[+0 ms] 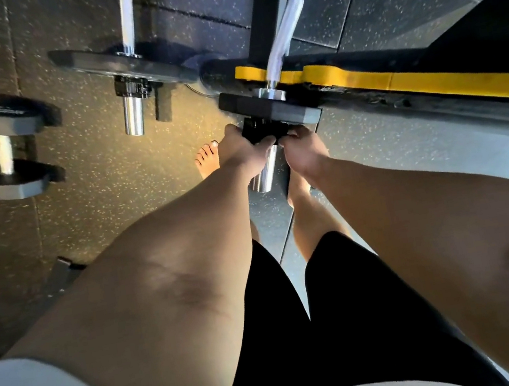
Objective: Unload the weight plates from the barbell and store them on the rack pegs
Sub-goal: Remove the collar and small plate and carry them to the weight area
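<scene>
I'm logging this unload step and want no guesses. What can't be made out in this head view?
All in the head view:
- Collar: whether it is locked or released, since the left hand and right hand holding it cover most of it.
- Weight plate: its weight marking, since only the dark rim faces the camera.
- Curl bar: its far end, cut off by the top edge.
- Rack pegs: none in frame.

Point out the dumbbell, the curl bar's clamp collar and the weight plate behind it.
dumbbell (4,148): head view, chrome handle.
clamp collar (260,128): head view, black body.
weight plate (296,111): head view, grey rim.
</scene>
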